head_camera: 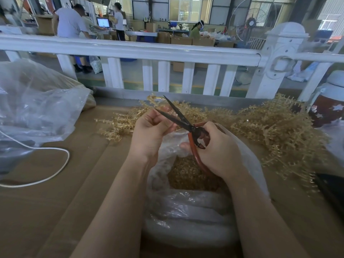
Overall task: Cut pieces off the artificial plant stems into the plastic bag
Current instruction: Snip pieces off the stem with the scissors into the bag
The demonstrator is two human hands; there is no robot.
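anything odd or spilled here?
Nothing spilled: cut pieces sit inside the bag. One oddity: the left hand has its fingertips right at the open blades of the scissors, with no stem clearly visible between them.

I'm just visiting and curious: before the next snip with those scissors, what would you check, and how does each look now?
1. Scissors blades open: ok.
2. Right hand holds the red handles: ok.
3. Left hand has a stem in its grip: cannot tell; its curled fingers hide it.
4. Left hand's fingers clear of the blades: not ok, very close.
5. Plastic bag open below the hands: ok.
6. More stems in the pile behind: ok.
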